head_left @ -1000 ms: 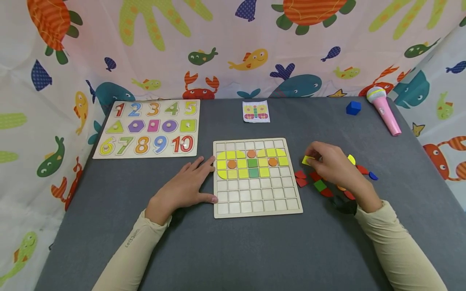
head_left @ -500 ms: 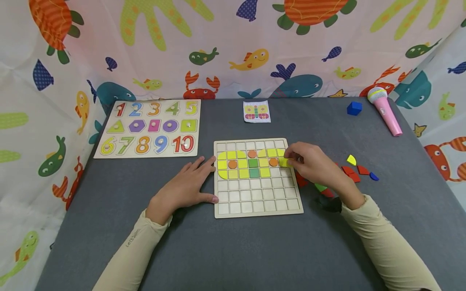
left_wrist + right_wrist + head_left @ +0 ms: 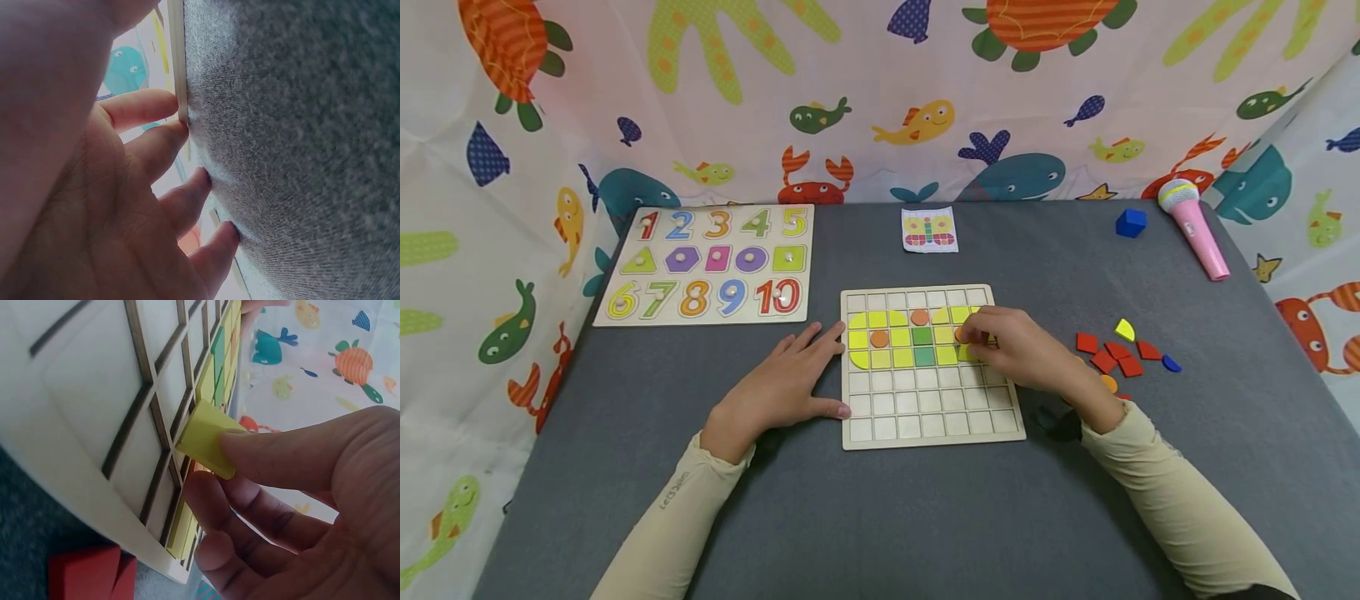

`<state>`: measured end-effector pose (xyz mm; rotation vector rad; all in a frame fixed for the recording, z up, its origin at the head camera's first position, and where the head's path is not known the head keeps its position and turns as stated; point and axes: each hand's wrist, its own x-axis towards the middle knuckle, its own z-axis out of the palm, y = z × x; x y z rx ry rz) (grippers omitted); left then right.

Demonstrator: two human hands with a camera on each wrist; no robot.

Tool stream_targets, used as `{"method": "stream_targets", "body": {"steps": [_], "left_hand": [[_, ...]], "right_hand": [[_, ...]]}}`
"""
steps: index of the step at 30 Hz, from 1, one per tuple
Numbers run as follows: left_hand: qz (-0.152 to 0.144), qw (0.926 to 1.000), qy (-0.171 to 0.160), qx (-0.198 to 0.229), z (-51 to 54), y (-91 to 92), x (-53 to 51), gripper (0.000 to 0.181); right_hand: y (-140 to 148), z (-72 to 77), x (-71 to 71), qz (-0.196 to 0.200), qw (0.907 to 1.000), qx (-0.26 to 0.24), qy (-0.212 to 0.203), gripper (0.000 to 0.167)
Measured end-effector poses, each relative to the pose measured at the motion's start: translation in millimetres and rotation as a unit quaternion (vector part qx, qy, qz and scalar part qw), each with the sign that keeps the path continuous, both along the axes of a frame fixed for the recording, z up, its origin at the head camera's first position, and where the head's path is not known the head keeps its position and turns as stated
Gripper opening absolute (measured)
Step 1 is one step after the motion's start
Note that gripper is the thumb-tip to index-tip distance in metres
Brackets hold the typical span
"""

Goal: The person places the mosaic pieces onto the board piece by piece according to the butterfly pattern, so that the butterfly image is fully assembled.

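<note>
A wooden grid board (image 3: 910, 417) lies mid-table with yellow, green and orange tiles filling part of its upper rows. Between thumb and fingers my right hand (image 3: 1026, 350) pinches a yellow square tile (image 3: 205, 434). In the right wrist view this tile is tilted, its lower edge at the grid's ribs, beside a yellow tile in the same row. My left hand (image 3: 778, 387) rests flat at the board's left side, fingers spread. The left wrist view shows fingertips touching the board's edge (image 3: 178, 69) and the table.
Loose red tiles (image 3: 1117, 354), a yellow quarter-round tile (image 3: 1124, 330) and a blue tile (image 3: 1170, 363) lie to the right. Behind stand a number puzzle (image 3: 703, 267), a butterfly pattern card (image 3: 928, 231), a blue cube (image 3: 1131, 222) and a pink toy microphone (image 3: 1195, 232).
My right hand has carried the yellow tile leftward from the loose pieces onto the board's right side. The left hand has stayed in place.
</note>
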<state>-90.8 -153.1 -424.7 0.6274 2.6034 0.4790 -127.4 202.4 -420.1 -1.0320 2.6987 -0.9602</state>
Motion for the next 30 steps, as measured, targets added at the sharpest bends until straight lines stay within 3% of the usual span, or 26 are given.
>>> {"method": "stream_targets", "body": {"steps": [21,30], "left_hand": [[-0.006,0.9999,0.005,0.007,0.0,-0.5,-0.3,0.098],[-0.007,0.9999,0.005,0.006,0.4,-0.8,0.8,0.098]], "right_hand": [[-7,-8.0,6.5,-0.009,0.999,0.035,0.025,0.011],[2,-7.9,8.7,-0.02,0.9989,0.026,0.033,0.01]]}}
